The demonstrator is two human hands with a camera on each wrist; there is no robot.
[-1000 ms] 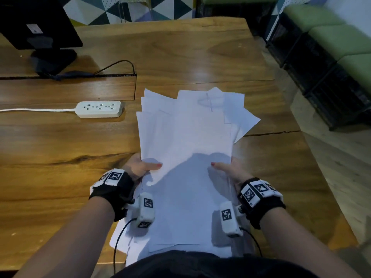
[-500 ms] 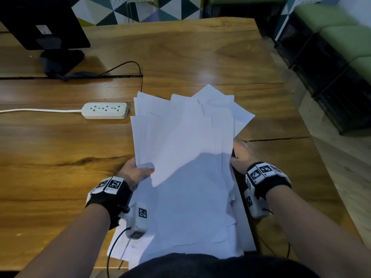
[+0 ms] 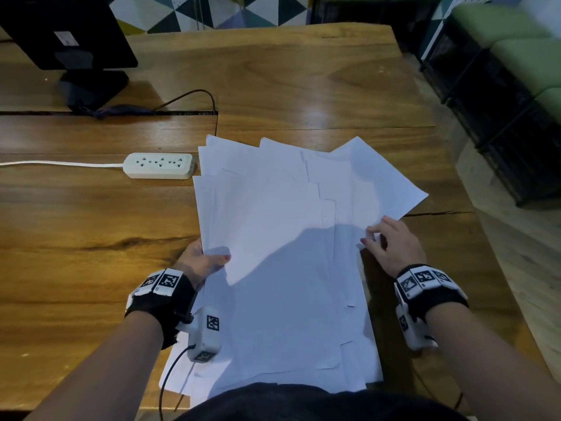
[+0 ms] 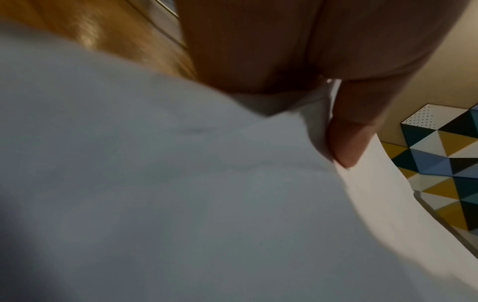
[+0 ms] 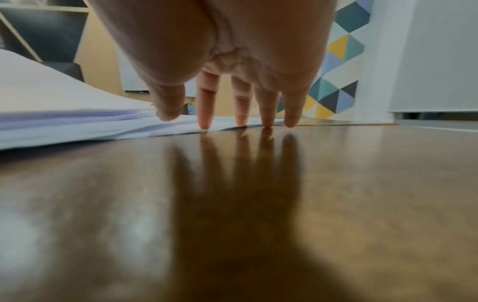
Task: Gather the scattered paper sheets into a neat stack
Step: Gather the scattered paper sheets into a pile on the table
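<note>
A loose pile of white paper sheets (image 3: 282,238) lies fanned out on the wooden table (image 3: 91,226), its corners sticking out at the far end and right. My left hand (image 3: 202,259) grips the pile's left edge, thumb on top and fingers hidden beneath; the left wrist view shows the thumb (image 4: 346,141) pressing into the paper sheets (image 4: 181,194). My right hand (image 3: 391,243) sits at the pile's right edge. In the right wrist view its straight fingers (image 5: 207,110) point down, tips touching the table and the edge of the paper sheets (image 5: 77,122).
A white power strip (image 3: 159,165) with its cord lies just left of the pile's far corner. A black monitor (image 3: 66,31) on a stand sits at the far left. The table's right edge drops to the floor, with green-cushioned black crates (image 3: 513,86) beyond.
My right hand left its hold on the pile's near middle and went out to the right edge, fingers now straight on the table. The sheets have fanned further to the right.
</note>
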